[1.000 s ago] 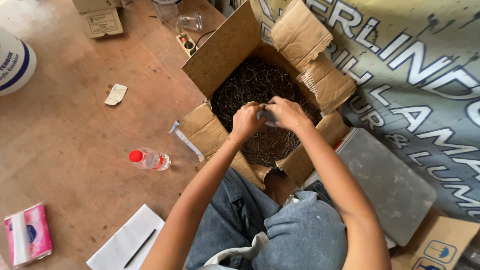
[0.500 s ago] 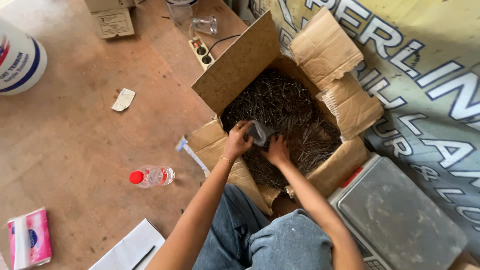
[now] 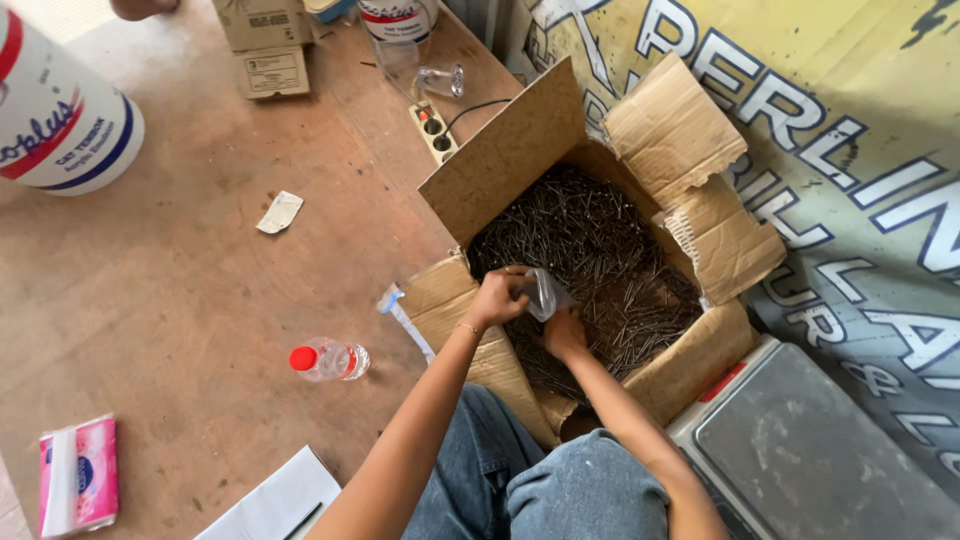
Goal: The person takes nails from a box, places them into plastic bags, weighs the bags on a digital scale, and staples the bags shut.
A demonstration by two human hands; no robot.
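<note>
An open cardboard box (image 3: 500, 165) sits on the floor in front of me, filled with dark nails (image 3: 590, 240). My left hand (image 3: 497, 297) holds a small clear plastic bag (image 3: 548, 293) by its mouth at the box's near-left edge. Just below the bag, my right hand (image 3: 564, 333) is down among the nails; its fingers are partly hidden, so I cannot tell whether it grips any.
A grey weighing scale (image 3: 820, 460) lies at the right beside the box. A clear bottle with a red cap (image 3: 328, 360), a pink tissue pack (image 3: 78, 473), a white sheet with a pen (image 3: 285, 500), a large paint bucket (image 3: 55, 110) and a power strip (image 3: 435, 130) sit on the brown floor.
Both hands were together at the bag over the box's middle. My right hand has let go and dropped into the nails, while my left keeps the bag. The view shifted.
</note>
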